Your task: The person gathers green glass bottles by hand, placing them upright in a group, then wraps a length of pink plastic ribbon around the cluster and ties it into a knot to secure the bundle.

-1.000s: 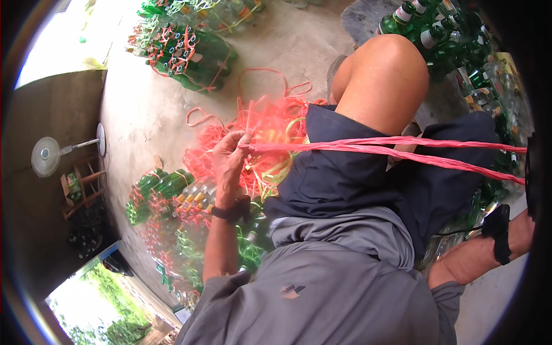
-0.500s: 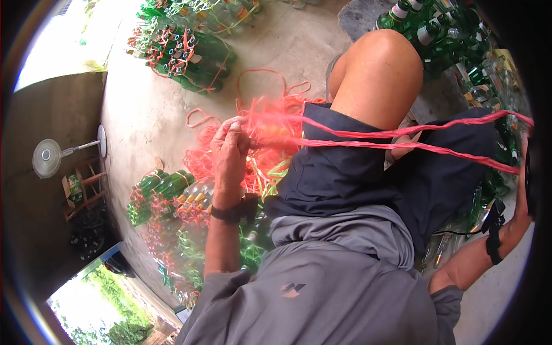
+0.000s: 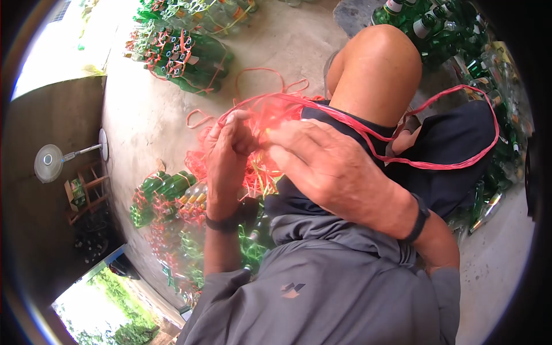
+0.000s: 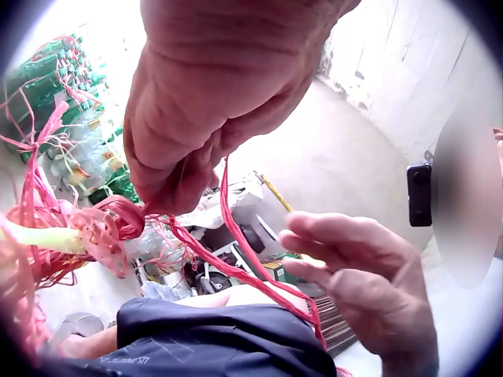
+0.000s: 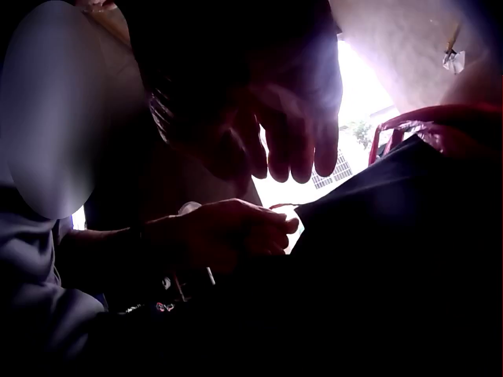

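My left hand (image 3: 224, 152) pinches strands of pink plastic twine (image 3: 428, 165) with curled fingers, above the lap. In the left wrist view, the twine (image 4: 211, 258) hangs from those fingertips in two lengths. My right hand (image 3: 342, 172) reaches across the thighs, its fingers extended toward the left hand. That right hand (image 4: 365, 275) appears in the left wrist view with loosely bent fingers and nothing between them. From the left fingers the twine runs over the dark shorts and loops out over the other leg. A tangled heap of pink twine (image 3: 197, 165) lies beside the left hand.
Tied bundles of green bottles (image 3: 201, 60) stand on the concrete floor at the upper left. More bundled bottles (image 3: 158, 192) are by the left forearm. Loose green bottles (image 3: 440, 34) pile up beyond the raised knee (image 3: 382, 63). A white fan (image 3: 49, 163) stands by the wall.
The right hand has come in from the far right edge to beside the left hand. The twine, earlier stretched out to the right, has slackened into a loop over the leg.
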Action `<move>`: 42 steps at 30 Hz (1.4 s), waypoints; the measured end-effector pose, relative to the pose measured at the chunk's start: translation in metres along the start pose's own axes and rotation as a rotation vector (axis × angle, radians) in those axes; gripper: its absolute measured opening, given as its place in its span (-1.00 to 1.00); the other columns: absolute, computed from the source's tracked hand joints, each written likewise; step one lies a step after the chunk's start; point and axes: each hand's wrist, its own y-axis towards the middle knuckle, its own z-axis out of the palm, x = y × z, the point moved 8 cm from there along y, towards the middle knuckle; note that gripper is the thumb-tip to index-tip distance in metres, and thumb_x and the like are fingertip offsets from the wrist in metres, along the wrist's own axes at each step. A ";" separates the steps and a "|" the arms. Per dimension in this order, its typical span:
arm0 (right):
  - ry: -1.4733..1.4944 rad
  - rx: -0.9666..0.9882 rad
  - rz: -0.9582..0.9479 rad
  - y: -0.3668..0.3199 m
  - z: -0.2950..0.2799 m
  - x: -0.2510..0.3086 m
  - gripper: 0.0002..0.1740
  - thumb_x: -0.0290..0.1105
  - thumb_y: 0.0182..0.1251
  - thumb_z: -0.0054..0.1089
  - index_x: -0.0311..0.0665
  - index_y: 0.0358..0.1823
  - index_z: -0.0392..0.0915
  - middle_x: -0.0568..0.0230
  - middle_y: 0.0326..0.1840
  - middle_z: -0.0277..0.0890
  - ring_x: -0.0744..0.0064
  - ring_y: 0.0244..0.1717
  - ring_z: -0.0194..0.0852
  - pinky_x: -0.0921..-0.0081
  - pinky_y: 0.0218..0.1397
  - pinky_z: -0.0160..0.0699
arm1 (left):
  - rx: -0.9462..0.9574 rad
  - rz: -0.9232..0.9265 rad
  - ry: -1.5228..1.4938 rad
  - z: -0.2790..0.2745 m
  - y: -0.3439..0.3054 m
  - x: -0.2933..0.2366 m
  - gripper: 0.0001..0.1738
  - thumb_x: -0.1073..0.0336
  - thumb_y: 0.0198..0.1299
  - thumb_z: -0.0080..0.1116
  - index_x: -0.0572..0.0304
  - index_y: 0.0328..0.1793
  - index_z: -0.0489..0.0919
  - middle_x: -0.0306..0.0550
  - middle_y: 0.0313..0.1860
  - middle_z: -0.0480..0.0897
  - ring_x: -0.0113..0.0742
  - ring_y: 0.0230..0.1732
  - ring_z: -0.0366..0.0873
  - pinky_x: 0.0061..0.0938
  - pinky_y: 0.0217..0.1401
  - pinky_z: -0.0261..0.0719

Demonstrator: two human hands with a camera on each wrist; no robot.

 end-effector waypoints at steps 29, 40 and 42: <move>0.429 0.051 0.319 0.015 0.014 -0.070 -0.78 -0.39 0.43 0.03 -0.40 -0.31 0.57 -0.04 -0.47 0.52 0.00 -0.36 0.59 0.22 -0.28 0.51 | -0.026 0.273 0.325 0.018 -0.014 -0.036 -0.52 0.47 0.39 0.03 0.38 0.42 0.38 0.09 0.23 0.57 -0.17 0.29 0.53 -0.25 0.41 0.49; 0.659 0.051 0.556 0.009 -0.008 -0.098 -0.78 -0.39 0.46 0.12 -0.40 -0.23 0.67 0.27 -0.49 0.53 0.64 -0.44 0.41 0.56 -0.32 0.42 | 0.143 0.299 0.568 0.034 -0.002 0.021 -0.36 0.42 0.12 0.32 0.17 0.39 0.47 0.03 0.27 0.57 -0.26 0.11 0.61 -0.35 0.19 0.56; 0.686 0.023 0.566 0.006 -0.011 -0.100 -0.78 -0.39 0.47 0.13 -0.40 -0.23 0.66 0.29 -0.50 0.53 0.67 -0.44 0.41 0.58 -0.32 0.42 | 0.164 0.252 0.542 0.034 0.000 0.030 -0.37 0.39 0.13 0.33 0.18 0.38 0.49 0.01 0.22 0.61 -0.27 0.11 0.61 -0.35 0.20 0.55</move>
